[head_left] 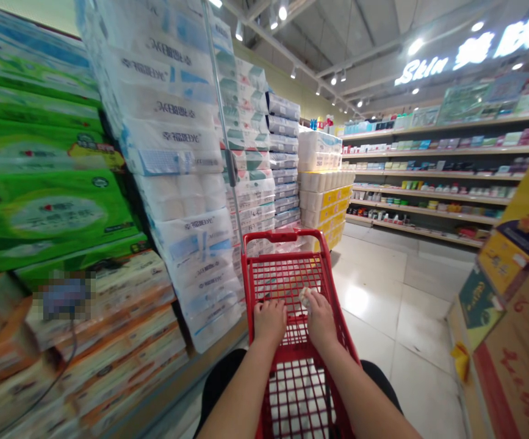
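A red wire shopping cart (287, 268) stands in front of me in a store aisle. My left hand (269, 320) grips its handle bar, fingers curled over it. Just to the right on the same bar, my right hand (320, 317) is also closed, with a small crumpled white thing (305, 297), perhaps paper, tucked under its fingers. The cart's basket looks see-through down to the floor tiles. A thin metal pole (224, 122) rises from the cart's front left corner.
Tall stacks of wrapped toilet paper and tissue packs (172, 152) crowd the left side, close to the cart. Cardboard display boxes (515, 292) stand at the right. Shelves of cosmetics (429, 177) line the far right wall. Pale tiled floor (383, 292) stretches ahead.
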### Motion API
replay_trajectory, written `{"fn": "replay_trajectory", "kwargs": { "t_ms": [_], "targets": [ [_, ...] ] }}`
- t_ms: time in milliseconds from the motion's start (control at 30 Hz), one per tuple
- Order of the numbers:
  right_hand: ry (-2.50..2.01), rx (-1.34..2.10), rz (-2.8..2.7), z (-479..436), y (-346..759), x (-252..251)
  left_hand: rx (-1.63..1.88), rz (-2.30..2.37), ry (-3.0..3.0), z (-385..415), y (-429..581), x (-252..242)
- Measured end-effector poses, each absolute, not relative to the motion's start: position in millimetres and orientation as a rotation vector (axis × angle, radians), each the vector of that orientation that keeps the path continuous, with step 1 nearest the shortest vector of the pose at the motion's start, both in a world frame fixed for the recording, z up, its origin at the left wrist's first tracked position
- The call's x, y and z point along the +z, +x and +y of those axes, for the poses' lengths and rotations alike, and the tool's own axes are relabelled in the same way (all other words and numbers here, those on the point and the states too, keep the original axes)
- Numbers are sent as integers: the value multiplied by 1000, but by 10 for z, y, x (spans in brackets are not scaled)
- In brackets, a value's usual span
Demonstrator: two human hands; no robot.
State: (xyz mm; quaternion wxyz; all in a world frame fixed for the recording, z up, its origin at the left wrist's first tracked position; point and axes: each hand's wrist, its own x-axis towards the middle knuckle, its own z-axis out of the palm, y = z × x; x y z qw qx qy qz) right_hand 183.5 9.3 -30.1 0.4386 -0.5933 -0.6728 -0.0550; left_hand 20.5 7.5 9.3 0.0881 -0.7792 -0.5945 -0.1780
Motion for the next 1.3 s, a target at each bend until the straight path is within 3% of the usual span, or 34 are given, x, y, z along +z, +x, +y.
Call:
{"fn": "replay_trajectory", "kwargs": {
  "t_ms": [833, 1033, 1167, 1300],
  "targets": [
    [-1383, 12, -1929, -232, 1668, -49, -521, -1812, -2331, 10, 205, 143],
    [-1208, 161, -2057, 302, 1989, 222, -531, -1853, -2320, 54, 200, 141],
    [-1331, -5, -1669, 865, 2161, 374, -523, -1861, -2334, 82, 203, 157],
    [-1426, -155, -1668, 1081, 2138, 212, -540, -1859, -2331, 95, 196, 145]
  ]
}}
